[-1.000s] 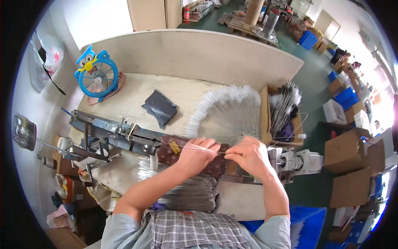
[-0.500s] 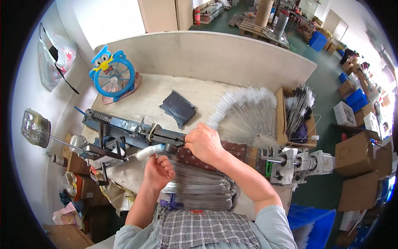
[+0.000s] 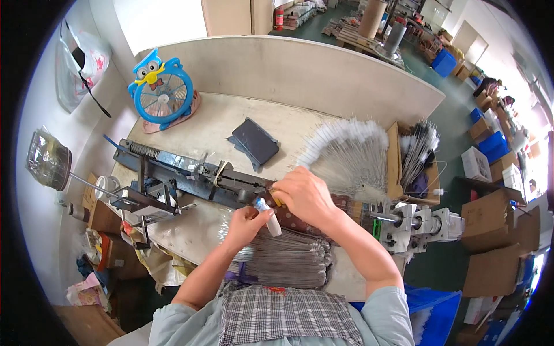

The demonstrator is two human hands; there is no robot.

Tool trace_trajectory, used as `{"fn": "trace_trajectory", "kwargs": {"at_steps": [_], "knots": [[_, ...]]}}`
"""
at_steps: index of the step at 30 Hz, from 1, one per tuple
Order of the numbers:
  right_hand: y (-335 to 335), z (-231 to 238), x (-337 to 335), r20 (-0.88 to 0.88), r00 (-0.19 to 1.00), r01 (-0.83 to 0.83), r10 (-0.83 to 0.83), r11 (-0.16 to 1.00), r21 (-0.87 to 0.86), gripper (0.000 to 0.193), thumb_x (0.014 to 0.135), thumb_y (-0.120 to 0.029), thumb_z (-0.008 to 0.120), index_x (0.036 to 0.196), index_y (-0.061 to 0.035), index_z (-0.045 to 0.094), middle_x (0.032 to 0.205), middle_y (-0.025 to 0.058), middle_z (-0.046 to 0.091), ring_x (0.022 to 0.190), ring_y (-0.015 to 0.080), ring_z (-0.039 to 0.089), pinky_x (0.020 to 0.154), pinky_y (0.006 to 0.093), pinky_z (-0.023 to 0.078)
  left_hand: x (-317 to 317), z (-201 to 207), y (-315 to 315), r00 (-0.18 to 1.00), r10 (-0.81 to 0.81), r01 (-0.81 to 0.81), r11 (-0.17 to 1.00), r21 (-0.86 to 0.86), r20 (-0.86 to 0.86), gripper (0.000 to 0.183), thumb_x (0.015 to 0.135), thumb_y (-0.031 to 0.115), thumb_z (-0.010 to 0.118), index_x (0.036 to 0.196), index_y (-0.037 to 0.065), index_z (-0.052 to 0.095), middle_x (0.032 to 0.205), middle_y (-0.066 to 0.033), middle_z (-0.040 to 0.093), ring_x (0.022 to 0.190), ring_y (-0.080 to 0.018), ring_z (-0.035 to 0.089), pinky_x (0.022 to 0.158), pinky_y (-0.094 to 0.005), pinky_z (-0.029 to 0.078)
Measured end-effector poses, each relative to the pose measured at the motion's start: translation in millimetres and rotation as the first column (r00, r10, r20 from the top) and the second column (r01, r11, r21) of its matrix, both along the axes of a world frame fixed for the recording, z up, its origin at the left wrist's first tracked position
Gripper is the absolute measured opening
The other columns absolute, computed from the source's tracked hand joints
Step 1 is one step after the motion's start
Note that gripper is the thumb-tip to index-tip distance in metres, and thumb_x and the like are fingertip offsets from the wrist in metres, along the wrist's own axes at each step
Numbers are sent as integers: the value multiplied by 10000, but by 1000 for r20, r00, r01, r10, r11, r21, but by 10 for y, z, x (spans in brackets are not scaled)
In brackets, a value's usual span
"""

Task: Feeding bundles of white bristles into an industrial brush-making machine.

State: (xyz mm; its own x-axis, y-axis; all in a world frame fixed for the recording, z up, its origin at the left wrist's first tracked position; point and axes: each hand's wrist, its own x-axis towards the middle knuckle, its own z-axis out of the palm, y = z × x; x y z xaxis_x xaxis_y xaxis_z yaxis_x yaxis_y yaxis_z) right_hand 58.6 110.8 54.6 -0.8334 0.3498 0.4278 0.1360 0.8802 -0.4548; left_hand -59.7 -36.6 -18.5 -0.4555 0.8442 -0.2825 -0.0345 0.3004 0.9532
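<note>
Held in my left hand (image 3: 245, 225) is a white, stick-shaped piece (image 3: 273, 224) with a blue part near the fingers; its kind is unclear. My right hand (image 3: 303, 193) is closed at the near end of the dark metal jig (image 3: 184, 173), with a small yellow piece (image 3: 278, 202) showing under its fingers. The two hands are close together but apart. Just below them lies a thick bundle of thin metal wires (image 3: 288, 259), tied with a purple strip (image 3: 242, 273). Beyond my right hand fans a pile of white-tipped wire brushes (image 3: 352, 153).
A blue owl-shaped fan (image 3: 163, 98) stands at the back left, and dark flat pads (image 3: 257, 143) lie mid-table. To the right are a cardboard box (image 3: 395, 161) of brushes and a metal spindle machine (image 3: 418, 225). A wire-frame stand (image 3: 144, 202) projects at the left. A low panel (image 3: 288, 69) closes off the back.
My left hand has moved right and up from the stand toward my right hand, with the white piece swinging to point down. My right hand has shifted slightly right, and the yellow piece now shows.
</note>
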Motion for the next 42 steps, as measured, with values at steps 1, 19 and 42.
{"fn": "trace_trajectory", "kwargs": {"at_steps": [1, 19, 42], "knots": [[-18, 26, 89, -8, 1000, 1, -1, 1000, -8, 109, 745, -161, 654, 805, -71, 672, 748, 41, 626, 803, 262, 561, 675, 373, 475, 64, -26, 5, 995, 36, -49, 989, 139, 98, 326, 853, 288, 613, 975, -13, 633, 834, -107, 641, 704, -164, 610, 650, -279, 482], [-147, -847, 76, 198, 974, 146, -113, 977, -159, 229, 778, -241, 655, 947, -89, 624, 882, 86, 568, 830, 282, 614, 676, 392, 501, -362, -62, -436, 875, 382, -412, 910, 45, 298, 267, 882, 228, 608, 1051, 39, 522, 891, -80, 591, 793, -178, 610, 680, -296, 500], [-211, -4, 546, 227, 974, 18, -1, 997, -74, 223, 755, -183, 688, 924, -43, 648, 843, 108, 618, 755, 291, 623, 626, 364, 500, 156, 121, -458, 793, 240, -413, 888, 204, 560, 114, 850, 116, 597, 795, 16, 606, 692, -78, 595, 618, -154, 553, 598, -282, 441]]}}
